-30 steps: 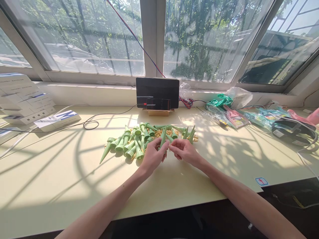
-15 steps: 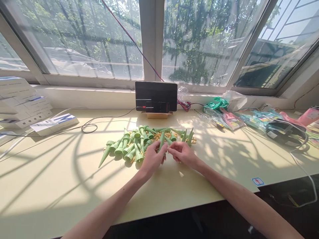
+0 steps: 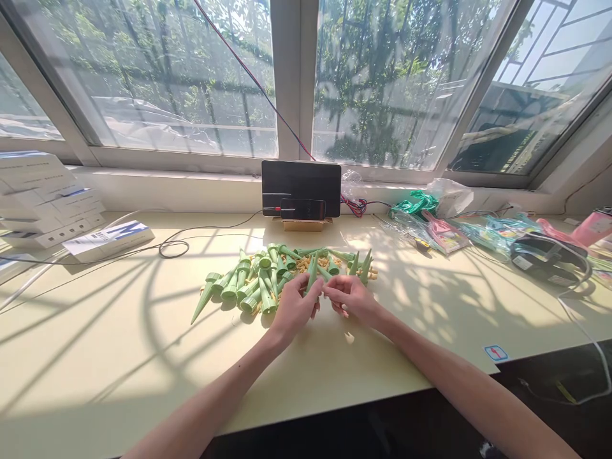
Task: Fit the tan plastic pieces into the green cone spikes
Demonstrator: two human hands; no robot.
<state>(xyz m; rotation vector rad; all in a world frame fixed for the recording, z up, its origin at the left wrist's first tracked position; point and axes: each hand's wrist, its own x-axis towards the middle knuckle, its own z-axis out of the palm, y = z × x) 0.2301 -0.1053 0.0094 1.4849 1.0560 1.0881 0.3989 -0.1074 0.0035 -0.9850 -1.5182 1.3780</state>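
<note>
My left hand (image 3: pixel 297 305) is closed around a green cone (image 3: pixel 312 270), its pointed end sticking up past the fingers. Close beside it on the right, my right hand (image 3: pixel 351 296) has its thumb and fingers pinched together; whatever they hold, if anything, is too small to make out. A heap of green cones (image 3: pixel 249 298) with ringed wide ends lies left of and behind my hands. Among them are scattered small tan pieces (image 3: pixel 316 261). Two more cones (image 3: pixel 365 266) point upward just behind my right hand.
A dark tablet (image 3: pixel 301 182) with a phone (image 3: pixel 303 209) before it leans on a cardboard stand at the window. White boxes (image 3: pixel 45 197) are stacked at left, with a black cable (image 3: pixel 173 247) on the table. Plastic-wrapped items (image 3: pixel 444 233) and a black visor-like object (image 3: pixel 547 258) lie at right.
The whole view has shifted very slightly. Both hands keep almost the same pose, and the cone stays in my left hand.
</note>
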